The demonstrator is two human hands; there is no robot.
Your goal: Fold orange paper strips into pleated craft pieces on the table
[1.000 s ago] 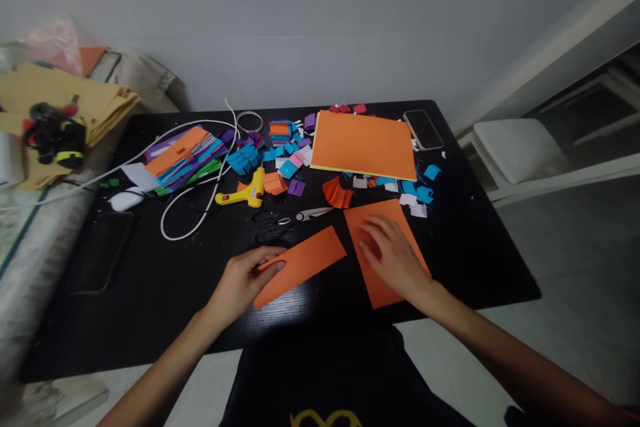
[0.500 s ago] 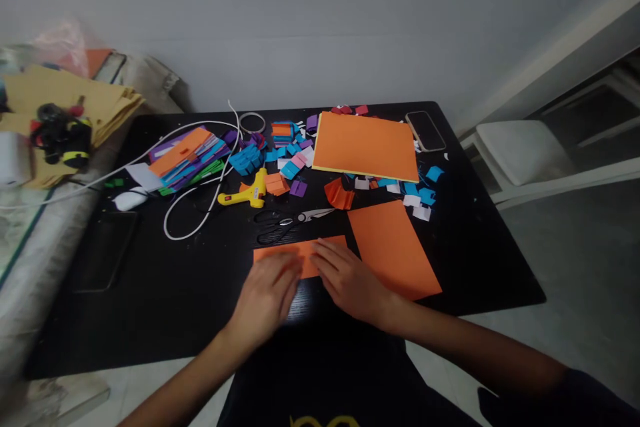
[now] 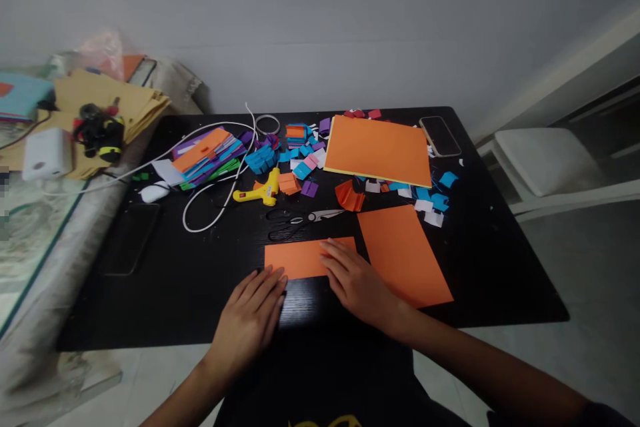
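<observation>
A narrow orange paper strip (image 3: 296,258) lies flat near the front of the black table (image 3: 165,293). My right hand (image 3: 356,283) rests on the strip's right end, fingers stretched flat. My left hand (image 3: 249,320) lies open on the table, its fingertips just touching the strip's lower left edge. A wider orange sheet (image 3: 403,252) lies to the right of my right hand. Black-handled scissors (image 3: 295,221) lie just behind the strip.
Farther back lie a large orange sheet (image 3: 380,150), a yellow glue gun (image 3: 261,193) with a white cable (image 3: 210,208), a stack of coloured paper strips (image 3: 207,155), scattered folded paper bits (image 3: 430,202) and a phone (image 3: 440,136). A white chair (image 3: 545,159) stands right.
The strip was turned from slanted to level. My right hand left the wider sheet and came onto the strip. My left hand let go and slid back toward me.
</observation>
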